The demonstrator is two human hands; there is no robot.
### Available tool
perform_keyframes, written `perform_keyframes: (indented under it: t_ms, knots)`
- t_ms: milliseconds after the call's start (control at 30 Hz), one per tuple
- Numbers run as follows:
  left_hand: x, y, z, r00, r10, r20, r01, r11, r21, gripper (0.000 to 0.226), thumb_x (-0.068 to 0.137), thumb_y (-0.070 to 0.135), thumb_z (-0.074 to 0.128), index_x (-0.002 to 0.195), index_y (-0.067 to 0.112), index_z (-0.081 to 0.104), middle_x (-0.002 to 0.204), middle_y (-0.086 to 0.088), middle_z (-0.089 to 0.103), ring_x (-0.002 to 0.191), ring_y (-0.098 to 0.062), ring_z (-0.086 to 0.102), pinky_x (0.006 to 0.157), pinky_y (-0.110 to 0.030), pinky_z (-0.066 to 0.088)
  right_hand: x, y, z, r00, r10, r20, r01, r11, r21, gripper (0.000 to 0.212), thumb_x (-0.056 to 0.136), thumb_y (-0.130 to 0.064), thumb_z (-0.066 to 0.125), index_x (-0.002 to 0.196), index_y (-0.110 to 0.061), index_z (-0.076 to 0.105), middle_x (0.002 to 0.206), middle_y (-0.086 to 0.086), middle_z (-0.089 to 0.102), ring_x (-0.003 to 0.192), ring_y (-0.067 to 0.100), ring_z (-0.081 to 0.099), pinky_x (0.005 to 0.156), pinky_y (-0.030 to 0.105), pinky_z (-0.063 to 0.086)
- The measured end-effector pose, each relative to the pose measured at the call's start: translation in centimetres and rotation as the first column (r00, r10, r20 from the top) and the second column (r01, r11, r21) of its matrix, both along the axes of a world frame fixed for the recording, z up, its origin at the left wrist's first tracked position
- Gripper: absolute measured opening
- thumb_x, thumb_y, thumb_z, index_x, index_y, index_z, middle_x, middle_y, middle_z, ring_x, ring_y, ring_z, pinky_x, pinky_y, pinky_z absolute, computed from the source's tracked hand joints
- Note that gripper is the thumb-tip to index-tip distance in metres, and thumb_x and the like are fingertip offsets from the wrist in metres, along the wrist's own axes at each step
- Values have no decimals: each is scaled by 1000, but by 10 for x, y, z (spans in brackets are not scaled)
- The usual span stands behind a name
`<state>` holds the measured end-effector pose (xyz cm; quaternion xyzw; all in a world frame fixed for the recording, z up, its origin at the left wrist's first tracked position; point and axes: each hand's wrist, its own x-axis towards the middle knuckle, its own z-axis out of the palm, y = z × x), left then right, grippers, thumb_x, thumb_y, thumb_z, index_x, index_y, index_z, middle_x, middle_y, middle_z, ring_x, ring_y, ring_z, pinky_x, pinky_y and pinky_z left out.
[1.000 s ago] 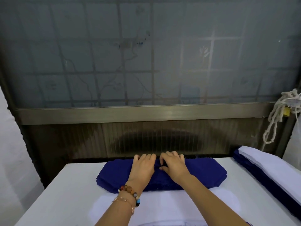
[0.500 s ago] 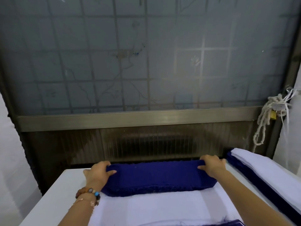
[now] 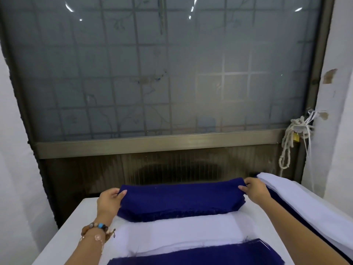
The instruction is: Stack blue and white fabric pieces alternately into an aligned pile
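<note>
From flat in the middle out to the ends now: left hand (image 3: 108, 202) and right hand (image 3: 255, 190) each grip the thick dark-blue fabric stack (image 3: 181, 199) behind the white fabric sheet (image 3: 181, 234).

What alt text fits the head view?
A left hand and a right hand pinch the ends of a thick dark blue fabric bundle on a white table, behind a flat white fabric piece. A layered blue-and-white fabric pile lies to the right.

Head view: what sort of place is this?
Probably a small sewing or textile workshop: left hand and right hand grip a blue fabric stack at a white table, beside a blue-and-white pile.
</note>
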<state>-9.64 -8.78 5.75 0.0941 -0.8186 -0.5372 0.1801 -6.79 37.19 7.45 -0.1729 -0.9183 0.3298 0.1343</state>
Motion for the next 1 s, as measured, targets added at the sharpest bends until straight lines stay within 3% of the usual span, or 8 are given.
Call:
perform_keyframes:
  t_ms: [100,200,367,567,700,833,1000]
  knots:
    - [19,-1,8,1000,-12,-5,12,999,42,9,92,14,63,85,10,67,84,-11,70,84,-28,66,70,-38,56,19,3,9,1000,19,-19,-18,1000,13,34,90,-17,67,62,-19,47,56,-2,50,54,10,47,49,24,32]
    - [40,-3,12,1000,-8,6,8,999,39,10,92,14,63,90,6,68,87,-12,70,86,-28,66,72,-38,57,40,5,17,999,32,13,-33,999,38,37,90,-18,67,61,-19,45,58,-2,48,55,12,44,51,24,32]
    - [88,-7,3,998,-26,61,26,1000,9,16,92,15,64,83,3,69,84,-12,69,80,-25,65,64,-29,52,81,9,22,983,114,145,-131,985,116,19,90,-19,65,76,-18,53,70,-5,48,79,20,51,75,30,44]
    - [137,-25,-26,985,-86,147,88,996,-3,16,90,15,66,80,3,69,79,-10,70,78,-24,66,59,-27,52,127,15,2,940,222,260,-251,965,81,28,90,-20,66,66,-14,54,68,2,55,67,15,51,65,23,40]
    - [152,-26,-44,977,-79,198,88,995,-38,19,89,14,68,79,-3,69,76,-15,68,71,-26,62,58,-29,51,140,14,-21,917,209,340,-260,959,112,19,91,-26,65,77,-14,60,84,3,60,83,18,58,74,24,45]
    - [164,-18,-55,974,-64,217,77,996,-54,9,83,5,73,87,2,66,79,-25,66,64,-28,57,50,-24,48,143,13,-52,904,154,398,-246,951,189,26,92,-33,62,107,-12,63,114,4,59,91,12,54,75,16,39]
    - [163,-16,-60,985,-39,169,57,993,-101,17,86,13,71,99,10,61,77,-16,66,71,-25,62,58,-26,45,140,15,-61,927,113,357,-179,971,157,25,93,-41,58,104,-18,59,109,-3,54,96,12,51,81,19,41]
